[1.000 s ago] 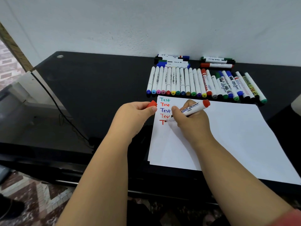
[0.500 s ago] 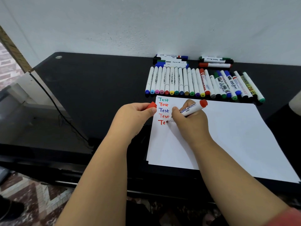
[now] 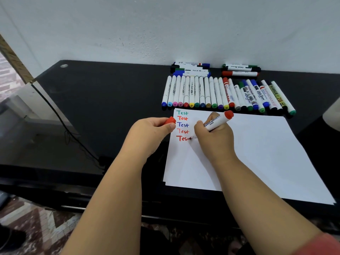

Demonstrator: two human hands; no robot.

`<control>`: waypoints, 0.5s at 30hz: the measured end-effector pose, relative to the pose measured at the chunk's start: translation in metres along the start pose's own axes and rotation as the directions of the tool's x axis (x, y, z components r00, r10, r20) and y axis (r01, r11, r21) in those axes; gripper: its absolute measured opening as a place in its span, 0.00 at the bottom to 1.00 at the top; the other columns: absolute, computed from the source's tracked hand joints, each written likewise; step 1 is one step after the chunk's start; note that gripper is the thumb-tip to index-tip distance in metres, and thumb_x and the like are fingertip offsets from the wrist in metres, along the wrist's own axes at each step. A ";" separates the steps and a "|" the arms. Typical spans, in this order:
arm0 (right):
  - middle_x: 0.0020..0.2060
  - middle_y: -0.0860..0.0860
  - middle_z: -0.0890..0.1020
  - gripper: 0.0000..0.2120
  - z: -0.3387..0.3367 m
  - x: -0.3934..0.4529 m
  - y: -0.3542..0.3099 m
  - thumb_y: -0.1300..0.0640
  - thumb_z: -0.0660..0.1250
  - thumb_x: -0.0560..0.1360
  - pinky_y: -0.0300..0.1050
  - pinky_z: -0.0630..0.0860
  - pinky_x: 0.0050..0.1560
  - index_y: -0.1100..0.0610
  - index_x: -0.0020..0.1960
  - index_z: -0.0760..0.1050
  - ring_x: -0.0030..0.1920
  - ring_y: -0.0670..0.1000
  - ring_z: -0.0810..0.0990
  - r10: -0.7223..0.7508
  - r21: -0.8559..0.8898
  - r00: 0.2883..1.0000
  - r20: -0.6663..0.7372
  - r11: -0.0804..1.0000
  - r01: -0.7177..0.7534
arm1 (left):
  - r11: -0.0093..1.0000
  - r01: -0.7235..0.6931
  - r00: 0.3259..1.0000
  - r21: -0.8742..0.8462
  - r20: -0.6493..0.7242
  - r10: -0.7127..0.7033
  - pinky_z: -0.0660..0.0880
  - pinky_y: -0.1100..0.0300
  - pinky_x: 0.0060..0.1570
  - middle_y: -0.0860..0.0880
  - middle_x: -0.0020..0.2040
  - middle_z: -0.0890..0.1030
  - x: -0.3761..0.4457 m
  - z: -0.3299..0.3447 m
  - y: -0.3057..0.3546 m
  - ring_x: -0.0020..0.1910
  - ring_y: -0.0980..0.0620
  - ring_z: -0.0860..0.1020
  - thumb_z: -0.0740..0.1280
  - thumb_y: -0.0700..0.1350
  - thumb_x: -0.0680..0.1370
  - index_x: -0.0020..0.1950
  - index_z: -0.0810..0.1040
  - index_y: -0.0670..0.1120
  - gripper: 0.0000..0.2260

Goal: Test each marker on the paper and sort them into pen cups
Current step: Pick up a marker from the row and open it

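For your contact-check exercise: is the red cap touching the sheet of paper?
Apart. In the head view the left hand pinches the red cap left of the paper, with black table showing between cap and paper edge.

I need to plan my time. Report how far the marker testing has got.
Done: four finished "Test" words on the white paper sheet. In hand: the right hand writes a fifth with the red-ended white marker; the left hand holds its red cap. Left: the long row of capped markers behind; no cups in view.
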State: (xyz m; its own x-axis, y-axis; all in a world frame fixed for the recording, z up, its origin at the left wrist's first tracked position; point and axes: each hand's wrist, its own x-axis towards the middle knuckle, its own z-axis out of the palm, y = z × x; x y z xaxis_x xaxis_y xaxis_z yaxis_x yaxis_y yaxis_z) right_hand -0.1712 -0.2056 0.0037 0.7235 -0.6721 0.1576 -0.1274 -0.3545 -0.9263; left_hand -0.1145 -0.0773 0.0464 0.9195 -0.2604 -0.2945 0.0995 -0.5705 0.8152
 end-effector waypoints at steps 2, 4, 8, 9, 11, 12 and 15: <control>0.25 0.48 0.68 0.17 -0.001 0.001 -0.001 0.60 0.64 0.75 0.30 0.63 0.24 0.55 0.31 0.60 0.24 0.39 0.69 0.017 0.024 1.000 0.000 1.000 -0.017 | 1.000 0.006 1.000 0.011 0.003 -0.006 0.62 0.65 0.30 0.57 0.47 0.74 0.000 0.000 0.000 0.37 0.58 0.69 0.65 0.52 0.77 0.65 0.75 0.55 0.15; 0.26 0.48 0.70 0.17 -0.001 0.001 -0.001 0.59 0.64 0.75 0.29 0.63 0.24 0.56 0.32 0.60 0.24 0.39 0.70 0.018 0.022 1.000 0.013 1.000 -0.019 | 1.000 0.010 1.000 0.023 0.011 -0.010 0.62 0.65 0.30 0.56 0.49 0.74 0.000 0.000 0.000 0.37 0.58 0.69 0.65 0.52 0.77 0.65 0.75 0.55 0.16; 0.26 0.48 0.69 0.16 -0.002 0.000 -0.002 0.61 0.63 0.74 0.31 0.63 0.25 0.55 0.31 0.59 0.24 0.41 0.68 0.039 0.031 0.998 0.040 0.999 -0.041 | 0.999 0.000 1.000 0.036 0.028 -0.001 0.64 0.64 0.33 0.55 0.51 0.76 0.001 0.001 0.001 0.37 0.58 0.69 0.65 0.51 0.77 0.65 0.75 0.54 0.16; 0.25 0.47 0.69 0.16 -0.002 0.001 -0.003 0.61 0.63 0.73 0.32 0.64 0.26 0.55 0.32 0.60 0.24 0.41 0.68 0.059 0.056 0.998 0.034 0.997 -0.061 | 0.999 -0.003 0.999 0.044 0.032 0.001 0.65 0.64 0.35 0.55 0.53 0.76 0.001 0.001 0.001 0.37 0.58 0.68 0.65 0.51 0.77 0.66 0.75 0.54 0.16; 0.26 0.50 0.71 0.14 -0.004 0.003 -0.003 0.59 0.65 0.73 0.34 0.67 0.29 0.55 0.33 0.63 0.26 0.42 0.69 0.121 0.132 0.993 0.007 0.984 -0.121 | 0.998 -0.005 0.999 0.064 0.041 0.003 0.66 0.63 0.39 0.54 0.57 0.77 0.002 0.000 0.000 0.37 0.59 0.68 0.65 0.51 0.77 0.66 0.74 0.55 0.17; 0.27 0.51 0.72 0.13 -0.006 0.005 -0.003 0.58 0.65 0.73 0.37 0.68 0.32 0.55 0.33 0.64 0.27 0.45 0.70 0.164 0.181 0.986 0.001 0.970 -0.161 | 0.998 -0.011 0.999 0.066 0.045 0.008 0.65 0.64 0.38 0.55 0.56 0.77 0.002 0.000 0.000 0.37 0.59 0.68 0.66 0.51 0.77 0.65 0.74 0.55 0.16; 0.24 0.50 0.73 0.14 -0.015 0.008 -0.008 0.56 0.67 0.74 0.43 0.66 0.32 0.54 0.31 0.69 0.27 0.48 0.68 0.267 0.352 0.962 0.051 0.897 -0.268 | 0.998 -0.049 0.997 0.033 0.068 0.047 0.65 0.66 0.34 0.61 0.46 0.77 0.000 -0.001 -0.005 0.40 0.60 0.72 0.68 0.52 0.76 0.62 0.77 0.57 0.14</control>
State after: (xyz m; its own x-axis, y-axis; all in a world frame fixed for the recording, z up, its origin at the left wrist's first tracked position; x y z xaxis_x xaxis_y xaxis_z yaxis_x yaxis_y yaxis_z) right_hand -0.1743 -0.2177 0.0179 0.6966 -0.7084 -0.1133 -0.0688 0.0912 -0.9935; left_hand -0.1141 -0.0733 0.0425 0.8952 -0.3393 -0.2891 0.0415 -0.5823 0.8119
